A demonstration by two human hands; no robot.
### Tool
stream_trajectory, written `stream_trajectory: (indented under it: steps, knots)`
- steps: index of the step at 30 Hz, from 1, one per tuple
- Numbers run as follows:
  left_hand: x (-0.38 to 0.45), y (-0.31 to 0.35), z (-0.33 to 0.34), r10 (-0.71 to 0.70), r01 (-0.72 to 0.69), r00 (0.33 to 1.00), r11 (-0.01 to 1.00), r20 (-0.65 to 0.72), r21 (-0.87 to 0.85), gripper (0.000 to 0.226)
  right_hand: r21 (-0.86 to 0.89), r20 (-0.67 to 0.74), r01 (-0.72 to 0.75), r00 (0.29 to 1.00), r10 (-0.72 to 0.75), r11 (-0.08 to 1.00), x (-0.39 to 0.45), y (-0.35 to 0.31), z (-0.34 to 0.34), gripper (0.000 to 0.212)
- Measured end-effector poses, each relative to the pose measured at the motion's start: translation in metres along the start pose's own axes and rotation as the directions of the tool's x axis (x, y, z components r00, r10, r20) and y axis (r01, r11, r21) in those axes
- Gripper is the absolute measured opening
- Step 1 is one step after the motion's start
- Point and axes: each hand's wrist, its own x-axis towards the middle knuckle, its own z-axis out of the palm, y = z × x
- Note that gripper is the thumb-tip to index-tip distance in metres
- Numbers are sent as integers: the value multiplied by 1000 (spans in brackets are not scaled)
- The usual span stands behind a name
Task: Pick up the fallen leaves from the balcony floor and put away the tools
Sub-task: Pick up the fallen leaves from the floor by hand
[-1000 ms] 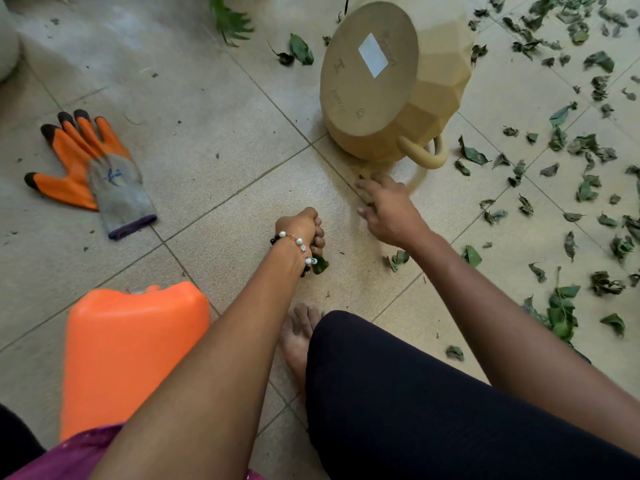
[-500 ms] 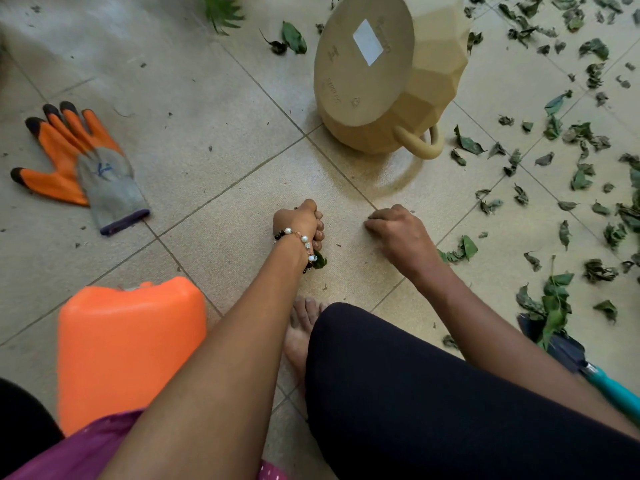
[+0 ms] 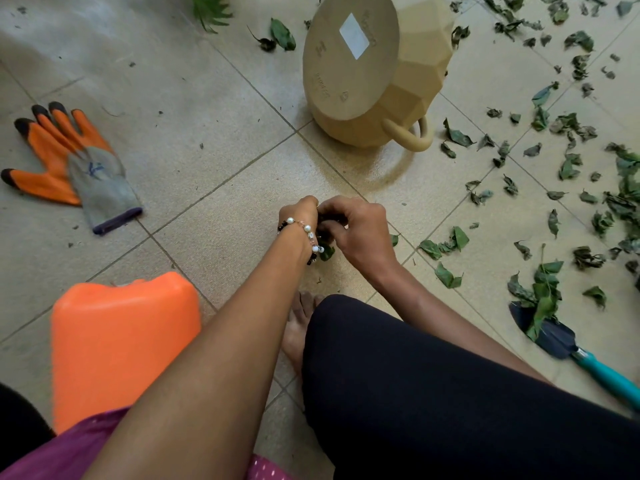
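Where the two hands meet low over the tiled floor (image 3: 221, 147) in the head view, a small bunch of green leaves (image 3: 326, 251) is clenched in the left hand (image 3: 300, 216), whose fingers are curled tightly round it, a beaded bracelet (image 3: 308, 233) being worn at that wrist. The right hand (image 3: 355, 230) is pressed against the left from the right side, its fingers curled in toward the same bunch; a pinch on the leaves is suggested, though the fingertips are hidden between the hands. Many more fallen leaves (image 3: 568, 168) are scattered across the tiles on the right, from the far edge down to the near right, and a few loose ones (image 3: 446, 242) lie just right of the right wrist. A dark trowel (image 3: 557, 337) with a teal handle is seen at the near right, its blade partly covered by leaves. At the far centre a beige faceted pot (image 3: 381, 71) is lying on its side, its base turned toward the camera and a loop handle touching the floor. An orange and grey work glove (image 3: 72, 164) is laid flat at the left, well apart from the hands. An orange plastic container (image 3: 121, 337) stands at the near left, beside the left forearm. A bare foot (image 3: 301, 323) and a knee in dark cloth are seen near the bottom.
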Motion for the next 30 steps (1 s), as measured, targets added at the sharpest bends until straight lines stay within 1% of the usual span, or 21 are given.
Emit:
stream_trajectory:
  steps: [3, 5, 6, 7, 9, 11, 13, 14, 15, 16, 17, 18, 19, 20, 21, 22, 23, 25, 27, 29, 30]
  knots:
    - [2, 3, -1, -65, 64, 997, 998, 49, 16, 17, -133, 106, 180, 980, -166, 975, 0, 2, 0, 19]
    - [3, 3, 0, -90, 88, 995, 995, 35, 37, 18, -124, 187, 205, 966, -180, 971, -3, 4, -2, 28]
    - [3, 2, 1, -97, 96, 995, 994, 31, 47, 18, -89, 200, 153, 971, -133, 984, -4, 5, -5, 31]
    - [3, 2, 3, -95, 93, 995, 994, 34, 50, 17, -38, 193, 61, 980, -53, 997, -5, 6, -10, 31]
    - [-2, 2, 9, -54, 52, 998, 997, 44, 54, 17, 115, 168, -141, 978, 121, 983, -6, 10, -19, 25]
    - [-7, 2, 17, 17, -21, 997, 998, 70, 66, 17, 286, 156, -254, 964, 217, 924, -8, 14, -25, 20]
    - [-10, 0, 23, 57, -62, 996, 996, 71, 71, 17, 492, 126, -320, 946, 297, 810, -12, 18, -31, 20]
    - [-10, -2, 26, 54, -58, 995, 997, 85, 51, 19, 560, 98, -339, 933, 346, 756, -14, 20, -34, 21]
    - [-9, -3, 27, 32, -34, 994, 999, 109, 14, 23, 572, 55, -355, 916, 397, 740, -16, 24, -38, 22]
    - [-7, -5, 27, 7, -5, 991, 1000, 136, -19, 27, 513, -1, -380, 897, 443, 770, -17, 30, -42, 21]
    - [-4, -6, 27, -10, 16, 988, 999, 153, -39, 29, 399, -42, -418, 881, 472, 816, -17, 38, -45, 21]
    - [-2, -8, 26, -16, 25, 988, 998, 155, -55, 31, 259, -48, -452, 877, 479, 854, -19, 46, -49, 24]
    - [0, -8, 25, -18, 28, 989, 997, 148, -68, 32, 96, -8, -467, 883, 470, 879, -21, 54, -51, 31]
    - [1, -8, 24, -18, 28, 991, 997, 135, -75, 33, -79, 65, -439, 894, 444, 895, -25, 60, -51, 40]
    - [3, -8, 24, -19, 29, 993, 996, 119, -85, 33, -229, 145, -363, 905, 401, 903, -29, 65, -49, 47]
    - [4, -8, 24, -18, 28, 994, 995, 109, -96, 33, -327, 192, -253, 925, 326, 910, -34, 67, -46, 46]
    - [4, -8, 25, -19, 29, 995, 994, 101, -102, 33, -364, 205, -138, 953, 224, 921, -40, 67, -41, 38]
    - [2, -9, 27, -24, 33, 996, 994, 90, -100, 31, -397, 133, 61, 991, -9, 916, -49, 68, -32, 14]
    - [0, -11, 30, -34, 42, 995, 996, 97, -80, 31, -447, 68, 132, 991, -113, 885, -55, 72, -29, 12]
    - [-3, -15, 33, -48, 54, 992, 997, 119, -46, 30, -411, 30, 58, 998, -50, 910, -53, 74, -31, 15]
    - [-5, -17, 36, -52, 56, 990, 998, 130, -26, 30, -318, -14, -52, 999, 50, 947, -52, 72, -35, 16]
